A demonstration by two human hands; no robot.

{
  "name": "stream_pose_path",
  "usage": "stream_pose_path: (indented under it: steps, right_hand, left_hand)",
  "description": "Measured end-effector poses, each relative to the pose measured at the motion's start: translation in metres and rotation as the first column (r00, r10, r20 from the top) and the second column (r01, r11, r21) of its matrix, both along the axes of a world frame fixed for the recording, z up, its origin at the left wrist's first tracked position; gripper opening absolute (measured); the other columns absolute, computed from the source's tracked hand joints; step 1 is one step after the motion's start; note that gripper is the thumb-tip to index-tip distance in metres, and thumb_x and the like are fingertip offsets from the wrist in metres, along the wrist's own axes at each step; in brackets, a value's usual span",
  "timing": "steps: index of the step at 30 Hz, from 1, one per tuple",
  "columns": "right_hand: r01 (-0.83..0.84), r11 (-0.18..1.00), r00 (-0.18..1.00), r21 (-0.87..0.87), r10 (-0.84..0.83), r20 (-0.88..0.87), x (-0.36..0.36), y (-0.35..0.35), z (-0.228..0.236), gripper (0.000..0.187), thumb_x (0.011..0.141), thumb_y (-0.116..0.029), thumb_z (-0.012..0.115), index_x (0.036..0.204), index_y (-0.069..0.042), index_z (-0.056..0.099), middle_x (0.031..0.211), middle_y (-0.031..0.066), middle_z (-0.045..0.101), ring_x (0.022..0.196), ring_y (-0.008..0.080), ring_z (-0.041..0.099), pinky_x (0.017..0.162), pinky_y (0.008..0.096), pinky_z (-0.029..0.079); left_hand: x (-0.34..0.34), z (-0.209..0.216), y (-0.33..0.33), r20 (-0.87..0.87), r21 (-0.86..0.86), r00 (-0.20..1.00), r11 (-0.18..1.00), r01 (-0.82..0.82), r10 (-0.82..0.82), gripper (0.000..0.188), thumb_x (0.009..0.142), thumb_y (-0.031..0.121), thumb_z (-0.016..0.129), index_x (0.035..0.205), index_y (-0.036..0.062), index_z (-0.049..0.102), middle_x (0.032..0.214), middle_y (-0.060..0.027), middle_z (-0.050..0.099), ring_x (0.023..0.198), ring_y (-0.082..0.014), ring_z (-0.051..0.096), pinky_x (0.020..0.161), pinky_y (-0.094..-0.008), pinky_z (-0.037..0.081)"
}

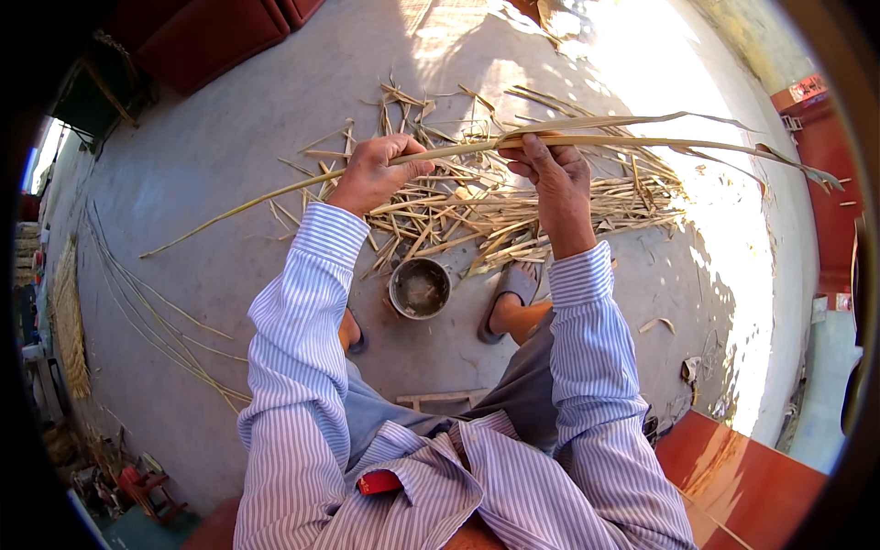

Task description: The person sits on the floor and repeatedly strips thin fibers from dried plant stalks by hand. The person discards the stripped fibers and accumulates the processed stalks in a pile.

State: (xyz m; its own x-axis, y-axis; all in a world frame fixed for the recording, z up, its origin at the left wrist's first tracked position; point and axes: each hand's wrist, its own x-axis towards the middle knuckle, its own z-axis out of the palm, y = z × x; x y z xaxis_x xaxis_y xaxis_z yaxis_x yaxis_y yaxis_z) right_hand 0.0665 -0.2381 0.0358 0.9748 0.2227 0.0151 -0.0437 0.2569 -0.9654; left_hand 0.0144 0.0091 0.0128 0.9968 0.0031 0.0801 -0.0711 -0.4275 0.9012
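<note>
A long dry plant stalk [463, 149] stretches across the view between my two hands. My left hand [380, 170] is closed around it, and the thin bare end runs down to the left. Pinched between the thumb and fingers of my right hand [554, 174] is the stalk's leafy part, where a dry leaf [632, 120] spreads away to the right. Beneath both hands lies a pile of cut dry stalks [458, 206] on the floor. A round metal bowl [420, 288] stands between my feet, its inside dark and wet-looking.
Several long thin stalks [170, 330] lie on the concrete floor [247, 119] at the left, beside a straw bundle [70, 321]. A red sofa [211, 41] stands at the upper left. A reddish-brown board [747, 481] is at the lower right. Sunlight falls across the right side.
</note>
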Motion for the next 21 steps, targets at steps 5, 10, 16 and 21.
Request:
stream_pose_path:
  steps: [5, 10, 16, 21]
  right_hand:
    - [-0.042, 0.999, 0.999, -0.002, 0.042, 0.017, 0.000, -0.002, 0.003, 0.023, 0.094, -0.019, 0.061, 0.105, 0.002, 0.063, 0.097, 0.0148, 0.070, 0.091, 0.0225, 0.070, 0.075, 0.0262, 0.058]
    - [-0.098, 0.995, 0.994, 0.017, 0.097, 0.044, 0.004, -0.014, 0.002, 0.020, 0.095, -0.017, 0.059, 0.103, 0.001, 0.063, 0.098, 0.0144, 0.070, 0.091, 0.0229, 0.070, 0.075, 0.0266, 0.059]
    - [-0.033, 0.999, 0.999, -0.019, 0.033, 0.010, 0.009, -0.031, -0.003, 0.019, 0.094, -0.017, 0.060, 0.102, 0.000, 0.064, 0.096, 0.0136, 0.070, 0.088, 0.0212, 0.070, 0.073, 0.0256, 0.059]
    - [0.016, 0.999, 0.999, -0.035, -0.017, -0.037, 0.008, -0.022, -0.004, 0.023, 0.093, -0.022, 0.063, 0.103, -0.001, 0.064, 0.092, 0.0131, 0.071, 0.082, 0.0198, 0.071, 0.068, 0.0250, 0.059]
  left_hand:
    - [0.004, 0.004, 0.000, -0.146, -0.253, 0.988, 0.964, -0.079, 0.043, 0.017, 0.083, 0.015, 0.074, 0.092, 0.0018, 0.068, 0.078, -0.0022, 0.067, 0.074, -0.0078, 0.059, 0.067, -0.0235, 0.049]
    - [0.007, 0.005, 0.045, -0.085, -0.493, 0.939, 0.805, -0.330, 0.333, 0.023, 0.085, 0.025, 0.074, 0.092, 0.0037, 0.067, 0.077, -0.0030, 0.067, 0.073, -0.0094, 0.060, 0.068, -0.0234, 0.049]
    - [0.005, -0.003, 0.086, -0.046, -0.320, 0.797, 0.747, -0.583, 0.602, 0.034, 0.081, 0.033, 0.077, 0.091, 0.0031, 0.066, 0.075, -0.0034, 0.066, 0.069, -0.0103, 0.059, 0.067, -0.0263, 0.047]
    - [-0.004, -0.014, 0.087, 0.399, 0.786, 0.875, 0.389, -0.481, 0.275, 0.025, 0.083, 0.029, 0.069, 0.093, 0.0063, 0.067, 0.081, -0.0098, 0.068, 0.076, -0.0292, 0.063, 0.065, -0.0434, 0.045]
